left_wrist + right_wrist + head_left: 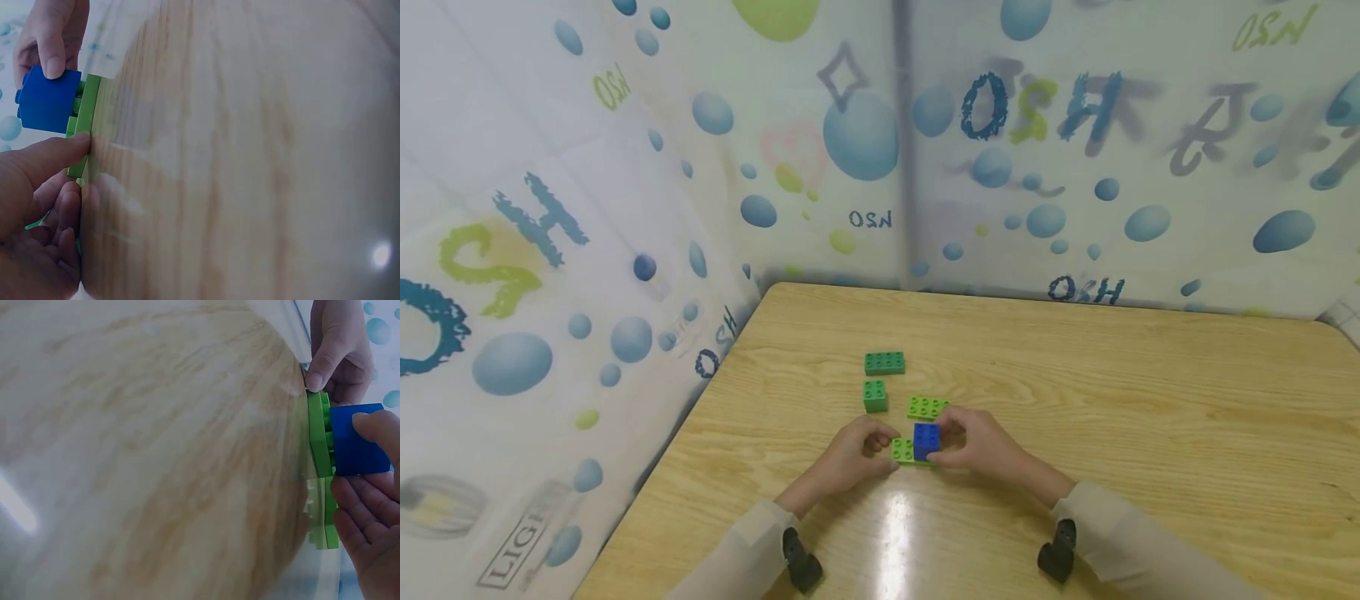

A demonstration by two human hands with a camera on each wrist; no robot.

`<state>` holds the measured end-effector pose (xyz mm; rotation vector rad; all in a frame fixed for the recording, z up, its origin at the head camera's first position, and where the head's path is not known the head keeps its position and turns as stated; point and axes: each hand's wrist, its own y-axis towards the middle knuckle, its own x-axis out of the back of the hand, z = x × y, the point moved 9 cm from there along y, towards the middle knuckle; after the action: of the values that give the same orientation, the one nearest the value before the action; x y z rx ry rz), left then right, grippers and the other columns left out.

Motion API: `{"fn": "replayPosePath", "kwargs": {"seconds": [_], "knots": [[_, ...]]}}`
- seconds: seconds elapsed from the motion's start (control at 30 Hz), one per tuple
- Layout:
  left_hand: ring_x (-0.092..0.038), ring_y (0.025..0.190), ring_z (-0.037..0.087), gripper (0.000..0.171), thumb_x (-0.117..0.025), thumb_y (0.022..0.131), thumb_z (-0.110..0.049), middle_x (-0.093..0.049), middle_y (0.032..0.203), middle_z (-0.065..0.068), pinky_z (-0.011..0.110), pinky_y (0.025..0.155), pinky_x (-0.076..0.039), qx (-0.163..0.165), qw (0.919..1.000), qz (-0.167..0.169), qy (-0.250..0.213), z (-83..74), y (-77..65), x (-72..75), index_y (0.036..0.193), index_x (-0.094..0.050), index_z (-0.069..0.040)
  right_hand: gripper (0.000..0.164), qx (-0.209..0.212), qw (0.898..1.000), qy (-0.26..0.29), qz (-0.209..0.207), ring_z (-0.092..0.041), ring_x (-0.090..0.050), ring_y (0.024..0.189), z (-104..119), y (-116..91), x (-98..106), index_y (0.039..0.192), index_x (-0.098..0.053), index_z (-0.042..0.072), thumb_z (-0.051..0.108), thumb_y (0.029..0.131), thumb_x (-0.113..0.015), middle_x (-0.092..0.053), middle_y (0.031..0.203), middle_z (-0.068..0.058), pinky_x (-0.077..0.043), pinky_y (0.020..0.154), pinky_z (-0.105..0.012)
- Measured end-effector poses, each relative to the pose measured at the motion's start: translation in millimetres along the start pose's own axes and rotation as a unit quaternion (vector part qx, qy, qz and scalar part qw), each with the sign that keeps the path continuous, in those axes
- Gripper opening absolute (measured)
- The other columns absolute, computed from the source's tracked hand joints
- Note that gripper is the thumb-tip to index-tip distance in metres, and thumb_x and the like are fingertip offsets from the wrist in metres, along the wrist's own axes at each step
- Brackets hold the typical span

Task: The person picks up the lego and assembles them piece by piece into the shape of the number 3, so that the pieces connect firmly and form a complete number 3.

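Note:
A blue toy building brick (927, 442) is pinched between the thumb and fingers of my right hand (983, 446). It stands over the right end of a light green building plate (901, 451) that lies on the table. In the right wrist view the blue brick (356, 440) meets the studs of the light green plate (319, 434); some studs still show, and how firmly they join I cannot tell. My left hand (853, 454) holds the plate's left end, its thumb on the near edge. Behind lies a second light green plate (927, 407), partly covered by the right hand.
Farther back on the wooden table (1112, 400) sit a small square green brick (875, 397) and a longer dark green brick (884, 362). A patterned curtain (865, 217) hangs behind the table and along its left side.

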<state>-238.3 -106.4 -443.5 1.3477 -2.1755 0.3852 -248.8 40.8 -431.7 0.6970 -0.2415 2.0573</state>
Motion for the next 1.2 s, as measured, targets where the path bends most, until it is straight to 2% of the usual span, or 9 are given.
{"fn": "replayPosePath", "kwargs": {"seconds": [0.27,0.7,0.87,1.0,1.1,1.2], "knots": [[-0.052,0.087,0.016,0.032,-0.072,0.077,-0.008,-0.055,0.095,0.002,0.026,0.078,-0.046,0.001,1.0,0.0,0.005,0.6,1.7,-0.9,0.107,-0.061,-0.001,0.024,0.027,0.999,-0.02,-0.008,-0.007,-0.059,0.081,6,-1,-1,0.088,-0.057,0.013,0.016,0.073,-0.076,-0.063,0.086,0.009,-0.049,0.077,-0.028],[-0.052,0.088,0.02,0.034,-0.073,0.076,-0.007,-0.055,0.095,0.005,0.029,0.079,-0.046,-0.011,0.9998,-0.007,-0.016,-2.0,1.1,-1.3,0.106,-0.061,0.001,0.025,0.017,1.0,0.0,-0.002,-0.01,-0.059,0.076,-1,0,-8,0.086,-0.055,0.009,0.011,0.072,-0.076,-0.062,0.083,0.004,-0.05,0.069,-0.025],[-0.052,0.089,0.021,0.035,-0.074,0.076,-0.008,-0.055,0.095,0.007,0.03,0.079,-0.046,-0.007,0.9997,-0.006,-0.021,-3.1,-0.9,0.1,0.106,-0.061,0.001,0.027,0.004,1.0,0.002,0.027,-0.011,-0.058,0.078,-2,3,-11,0.089,-0.054,0.007,0.013,0.074,-0.075,-0.061,0.085,0.003,-0.049,0.069,-0.025],[-0.052,0.088,0.02,0.034,-0.073,0.076,-0.008,-0.055,0.095,0.007,0.03,0.078,-0.046,0.0,0.9999,-0.002,-0.011,-3.0,-0.4,0.0,0.106,-0.061,0.001,0.035,-0.021,0.998,0.016,0.058,-0.014,-0.056,0.082,-5,4,-10,0.1,-0.054,0.006,0.019,0.075,-0.076,-0.06,0.09,0.001,-0.049,0.07,-0.027],[-0.052,0.088,0.019,0.033,-0.073,0.076,-0.008,-0.055,0.095,0.006,0.028,0.078,-0.046,0.008,1.0,0.002,-0.005,-1.0,0.8,-0.3,0.106,-0.061,0.0,0.043,-0.04,0.996,0.025,0.081,-0.015,-0.056,0.086,-9,5,-6,0.108,-0.057,0.006,0.023,0.074,-0.077,-0.06,0.096,0.0,-0.048,0.074,-0.03],[-0.052,0.087,0.018,0.033,-0.073,0.076,-0.008,-0.055,0.095,0.005,0.027,0.077,-0.046,0.011,0.9999,0.006,-0.004,-0.3,1.8,-0.4,0.106,-0.061,0.0,0.044,-0.039,0.994,0.024,0.102,-0.018,-0.057,0.092,-9,6,2,0.113,-0.059,0.007,0.021,0.075,-0.077,-0.06,0.103,-0.002,-0.048,0.079,-0.034]]}}
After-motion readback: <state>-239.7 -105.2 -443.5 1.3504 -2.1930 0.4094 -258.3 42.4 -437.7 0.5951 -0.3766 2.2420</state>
